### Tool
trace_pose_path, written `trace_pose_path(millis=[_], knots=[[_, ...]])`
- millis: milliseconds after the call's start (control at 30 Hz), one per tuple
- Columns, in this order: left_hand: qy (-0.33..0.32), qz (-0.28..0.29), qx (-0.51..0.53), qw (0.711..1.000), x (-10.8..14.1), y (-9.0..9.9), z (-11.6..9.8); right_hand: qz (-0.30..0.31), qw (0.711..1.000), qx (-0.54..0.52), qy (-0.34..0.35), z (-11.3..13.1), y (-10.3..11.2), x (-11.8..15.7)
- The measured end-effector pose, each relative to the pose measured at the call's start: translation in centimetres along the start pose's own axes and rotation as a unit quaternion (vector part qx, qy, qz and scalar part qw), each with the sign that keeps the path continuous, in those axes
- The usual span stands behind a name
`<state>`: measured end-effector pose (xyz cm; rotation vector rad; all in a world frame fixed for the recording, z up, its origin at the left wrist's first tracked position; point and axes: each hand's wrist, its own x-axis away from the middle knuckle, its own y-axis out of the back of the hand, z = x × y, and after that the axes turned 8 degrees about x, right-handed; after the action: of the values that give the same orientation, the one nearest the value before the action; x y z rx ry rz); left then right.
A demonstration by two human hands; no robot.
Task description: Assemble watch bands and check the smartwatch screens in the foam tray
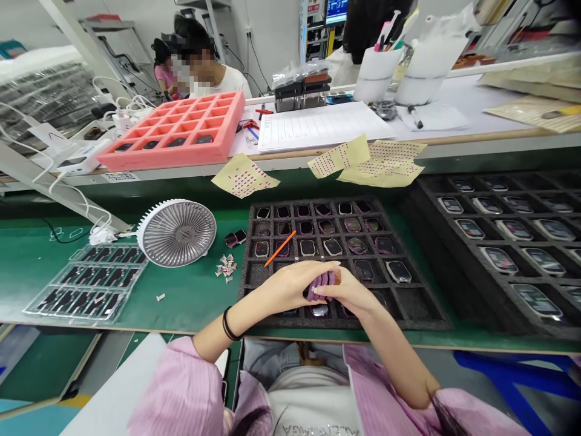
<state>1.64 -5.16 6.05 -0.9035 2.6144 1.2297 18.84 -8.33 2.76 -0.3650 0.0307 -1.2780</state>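
Note:
Between my two hands is a small stack of purple watch cases (323, 284). My left hand (290, 283) is closed around the stack's left side, its fingers reaching over the top. From the right, my right hand (351, 292) grips the same stack with its fingers and thumb. Both hands are over a dark foam tray (411, 301) whose compartments hold watch cases, some purple-rimmed and some silver. An orange stick (280, 248) lies slanted across the tray just beyond my left hand. My hands hide several compartments below them.
Left of the tray are a white round fan (177, 233), small pink-and-white scraps (226, 266) and a clear plastic tray (91, 281) of black parts. Another foam tray (472, 275) of watches stands right. On the shelf sit a pink foam tray (167, 158) and yellow sticker sheets (381, 163). People sit beyond.

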Motion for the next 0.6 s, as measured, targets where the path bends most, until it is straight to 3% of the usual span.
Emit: trace_pose_path(millis=[67, 133, 233, 300, 400, 500, 600], knots=[[-0.027, 0.015, -0.014, 0.999, 0.3, 0.7, 0.0, -0.014, 1.0, -0.001, 0.006, -0.1, -0.1, 0.0], [-0.028, -0.013, -0.01, 0.999, 0.7, 1.4, 0.1, -0.035, 0.999, -0.01, 0.012, 0.0, 0.1, -0.1], [0.086, -0.159, 0.08, 0.98, 1.5, 2.0, 0.7, -0.066, 0.997, -0.041, 0.011, 0.1, 0.5, -0.1], [0.204, -0.253, 0.202, 0.924, 1.9, 2.0, 1.3, -0.084, 0.995, -0.057, 0.009, 0.0, 0.7, -0.2], [0.338, -0.273, 0.422, 0.796, 2.3, 1.6, 2.4, -0.106, 0.993, -0.059, 0.013, -0.4, 0.9, -0.3], [0.374, -0.278, 0.578, 0.67, 2.3, 1.2, 3.1, -0.121, 0.991, -0.056, 0.016, -0.7, 0.8, -0.3], [0.363, -0.295, 0.67, 0.577, 2.3, 0.9, 3.4, -0.127, 0.99, -0.051, 0.022, -0.9, 0.7, -0.3]])
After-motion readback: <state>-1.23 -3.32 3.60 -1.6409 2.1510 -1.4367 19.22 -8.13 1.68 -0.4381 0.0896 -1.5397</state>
